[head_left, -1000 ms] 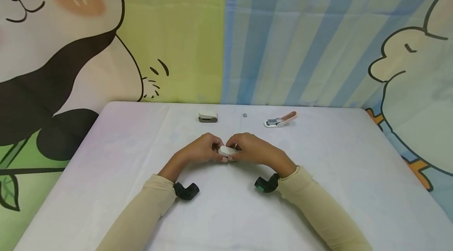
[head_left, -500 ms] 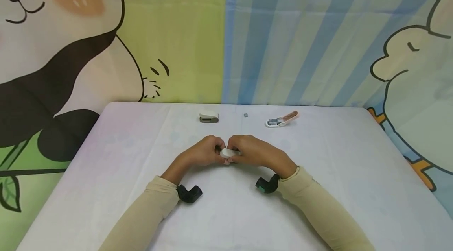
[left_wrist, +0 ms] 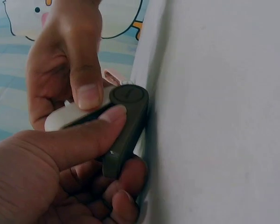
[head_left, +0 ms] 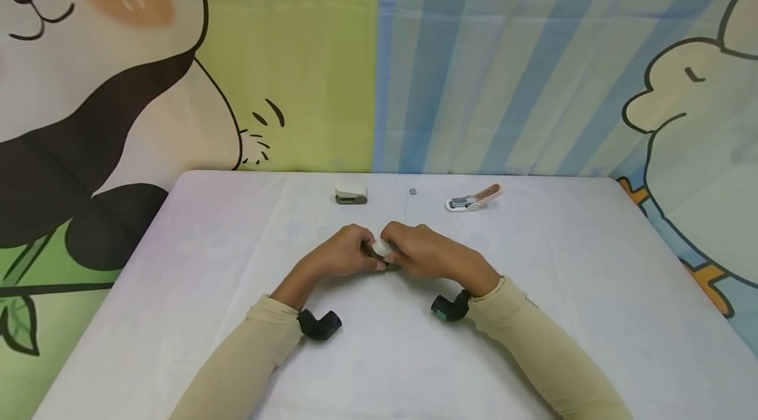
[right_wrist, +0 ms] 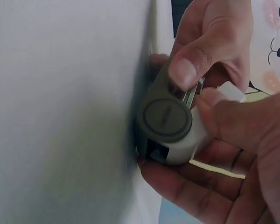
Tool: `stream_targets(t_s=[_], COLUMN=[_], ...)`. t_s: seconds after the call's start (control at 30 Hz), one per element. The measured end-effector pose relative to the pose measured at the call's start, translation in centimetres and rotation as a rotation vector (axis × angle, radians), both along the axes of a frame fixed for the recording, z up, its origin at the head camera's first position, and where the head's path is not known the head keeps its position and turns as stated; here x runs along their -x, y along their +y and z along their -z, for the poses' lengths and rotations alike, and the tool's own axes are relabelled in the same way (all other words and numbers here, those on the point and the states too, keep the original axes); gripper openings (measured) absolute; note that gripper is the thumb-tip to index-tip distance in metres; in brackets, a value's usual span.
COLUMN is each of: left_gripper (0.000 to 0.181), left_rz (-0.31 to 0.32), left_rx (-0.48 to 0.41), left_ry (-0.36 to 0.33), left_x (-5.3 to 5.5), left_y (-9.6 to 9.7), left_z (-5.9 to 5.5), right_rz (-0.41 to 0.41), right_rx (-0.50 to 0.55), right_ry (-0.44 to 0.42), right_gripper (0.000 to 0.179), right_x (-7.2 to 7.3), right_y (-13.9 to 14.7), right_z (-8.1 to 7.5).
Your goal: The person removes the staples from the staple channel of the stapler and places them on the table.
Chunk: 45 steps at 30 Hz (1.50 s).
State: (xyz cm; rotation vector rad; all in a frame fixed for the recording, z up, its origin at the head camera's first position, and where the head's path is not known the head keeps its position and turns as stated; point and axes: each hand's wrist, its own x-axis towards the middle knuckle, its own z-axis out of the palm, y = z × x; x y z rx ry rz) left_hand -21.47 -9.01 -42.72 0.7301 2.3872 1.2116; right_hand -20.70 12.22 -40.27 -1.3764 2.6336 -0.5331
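A small stapler with a white top [head_left: 381, 247] and a dark olive base is held between both hands over the table's middle. My left hand [head_left: 343, 252] grips the olive base [left_wrist: 135, 114], thumb along its side and fingers curled beneath. My right hand [head_left: 429, 252] pinches the white top [left_wrist: 67, 116] between thumb and fingers. Top and base stand spread apart at the round hinge [right_wrist: 164, 119], which lies toward the right hand. A strip of the metal rail [right_wrist: 191, 97] shows between them. Fingers hide much of the stapler.
Along the back of the white table [head_left: 266, 222] stand a second white-and-olive stapler [head_left: 351, 196], a tiny grey block [head_left: 413, 191] and an opened white stapler with a pinkish-orange arm [head_left: 474, 199]. A printed cloth [head_left: 331, 78] hangs behind the table.
The stapler's white top has swung up away from its base, so the dark base now shows from the head view. Both hands stay near the same place, keeping their hold.
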Motion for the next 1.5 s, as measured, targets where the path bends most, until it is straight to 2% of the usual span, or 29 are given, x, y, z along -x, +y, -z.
stream_targets(t_s=[0.23, 0.5, 0.7, 0.83, 0.97, 1.03, 1.13, 1.23, 1.33, 1.4, 1.5], left_gripper=[0.018, 0.017, 0.018, 0.018, 0.018, 0.018, 0.018, 0.018, 0.018, 0.019, 0.019], left_rz=[0.011, 0.025, 0.014, -0.002, -0.011, -0.013, -0.014, -0.008, -0.002, 0.000, 0.004], left_rx=[0.018, 0.039, 0.028, 0.031, 0.034, 0.041, 0.051, 0.053, 0.057, 0.061, 0.064], left_ry=[-0.025, -0.012, -0.046, -0.050, -0.046, -0.048, -0.046, -0.028, -0.011, -0.007, -0.011], left_x=[0.3, 0.4, 0.4, 0.4, 0.2, 0.2, 0.2, 0.2, 0.3, 0.4, 0.4], left_y=[-0.3, -0.2, 0.0, 0.0, 0.0, -0.1, -0.1, 0.0, 0.0, 0.0, -0.1], left_z=[0.1, 0.2, 0.2, 0.3, 0.2, 0.3, 0.3, 0.2, 0.0, 0.1, 0.2], right_rz=[0.017, 0.057, 0.131, 0.137, 0.137, 0.162, 0.201, 0.226, 0.232, 0.232, 0.207], right_rx=[0.006, -0.020, -0.033, -0.095, -0.173, -0.207, -0.254, -0.286, -0.246, -0.162, 0.007], right_ry=[-0.090, -0.156, -0.203, -0.165, -0.104, -0.080, -0.010, 0.074, 0.165, 0.209, 0.195], right_gripper=[0.037, 0.033, 0.025, 0.019, 0.021, 0.021, 0.019, 0.009, 0.012, 0.015, 0.016], right_x=[-0.1, 0.0, 0.0, -0.2, -0.3, -0.5, -0.7, -1.2, -1.6, -1.7, -1.7], right_y=[-0.2, 0.0, 0.8, 1.2, 1.1, 1.0, 0.8, 0.5, 0.0, -0.3, -0.8], right_z=[-0.7, -1.6, -2.8, -3.4, -3.3, -3.1, -3.0, -3.1, -3.1, -3.0, -2.5])
